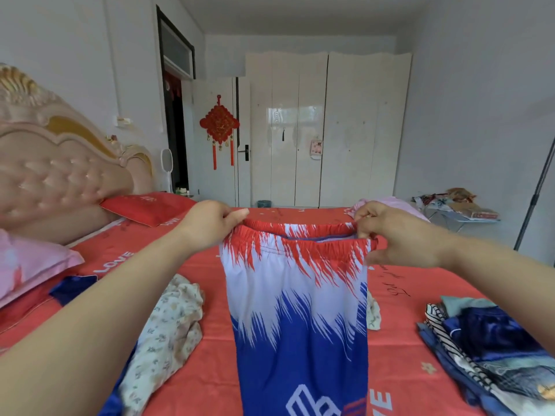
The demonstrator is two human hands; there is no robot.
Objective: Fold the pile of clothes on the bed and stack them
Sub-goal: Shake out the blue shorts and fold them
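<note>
Nearest the camera, the printed garment hangs down out of frame, blue end lowest, so its long axis runs vertical and its elastic waistband runs level, left to right. A crumpled floral garment lies on the bed low left; a folded stack sits low right, well apart from it. Above these, the left hand pinches the waistband's left end and the right hand pinches its right end, fingers curled, cloth taut between them, held clear of the bed. Both hands are at equal height. Judgement: the stack is nearer the right hand, so a fold lengthwise then a rightward carry fits. Beyond: red pillow, white wardrobe.
</note>
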